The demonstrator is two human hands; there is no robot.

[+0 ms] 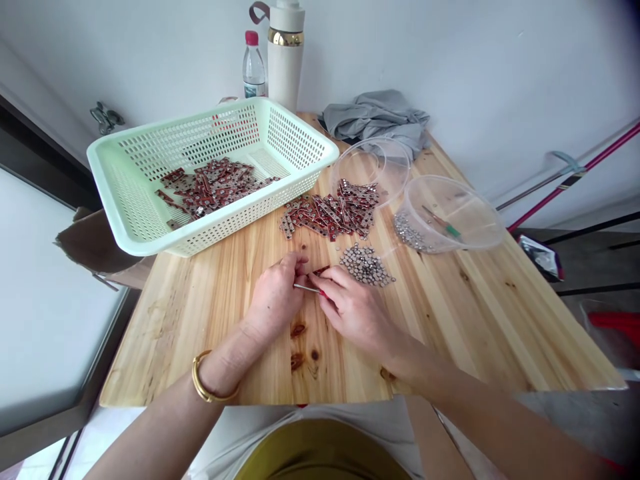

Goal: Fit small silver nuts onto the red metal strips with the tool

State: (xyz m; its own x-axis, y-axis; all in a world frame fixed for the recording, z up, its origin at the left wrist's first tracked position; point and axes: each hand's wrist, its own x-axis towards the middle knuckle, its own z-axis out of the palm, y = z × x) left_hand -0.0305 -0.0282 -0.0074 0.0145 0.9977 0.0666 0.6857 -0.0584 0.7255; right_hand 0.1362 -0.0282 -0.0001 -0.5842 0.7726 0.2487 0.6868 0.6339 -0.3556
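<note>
My left hand (277,290) is closed, its fingertips meeting my right hand over the middle of the table. Between the hands shows a small dark red strip (320,271), like those in the pile; the left fingertips seem to pinch its near end, which is partly hidden. My right hand (355,310) is closed round a thin tool with a metal shaft (306,288) and a bit of red handle. The shaft points left to my left fingers; its tip is hard to make out. Just beyond my right hand lies a heap of small round silvery pieces (367,265).
A pale green basket (240,213) holds many red strips. More strips (333,212) lie beside it. Right of them stand a clear tub (467,230) with silvery pieces and a green-handled tool, and a clear lid (400,163). Behind are a grey cloth (377,117), a bottle (254,70) and a flask (285,67).
</note>
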